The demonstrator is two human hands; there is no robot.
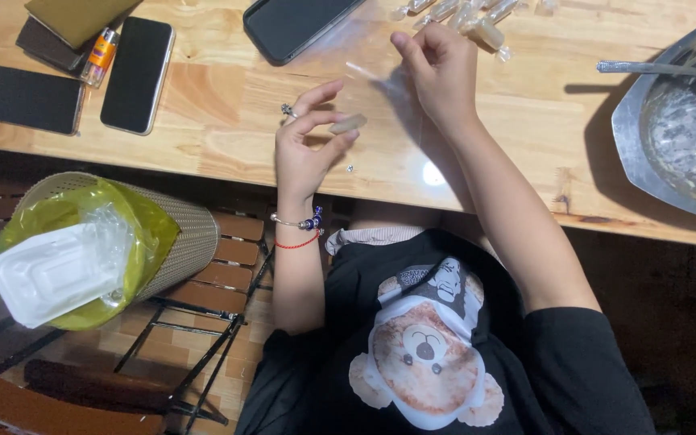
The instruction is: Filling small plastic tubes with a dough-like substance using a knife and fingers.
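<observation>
My left hand [304, 153], with a ring and bracelets at the wrist, pinches a small beige oblong sweet [349, 123] between thumb and fingertips just above the wooden table [227, 105]. My right hand [442, 71] is raised a little further back and to the right. Its fingers hold a clear plastic wrapper [380, 78] that hangs towards the sweet. The sweet and the wrapper are close together but apart.
Several wrapped sweets [465, 12] lie at the table's far edge beside a dark phone [296, 24]. A metal tray [670, 129] with a spoon [654, 69] sits at the right. More phones [137, 74] and a lighter [100, 55] lie at the left. A bin with a yellow bag [94, 246] stands below.
</observation>
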